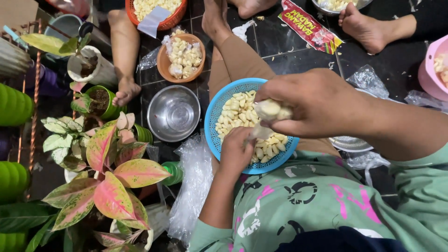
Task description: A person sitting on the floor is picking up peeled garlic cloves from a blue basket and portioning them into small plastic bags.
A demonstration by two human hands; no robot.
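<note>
A round blue basket (213, 122) with several peeled garlic cloves (238, 112) rests on my lap. Above its right side my right hand (317, 105) pinches one pale garlic clove (272, 109) between thumb and fingers. Just below it, my left hand (235, 151) is closed over the basket's near rim. Its fingertips grip a pale strip (259, 133) that hangs from the clove; I cannot tell whether this is peel or a small blade. Both hands nearly touch.
A steel bowl (173, 113) stands left of the basket, with an orange bowl of bagged garlic (184, 58) and an orange basket (156, 11) beyond. Potted plants (112, 182) crowd the left. Other people's feet (368, 28) (125, 92), a red packet (308, 25), a pink bowl (434, 65) and plastic bags (193, 186) lie around.
</note>
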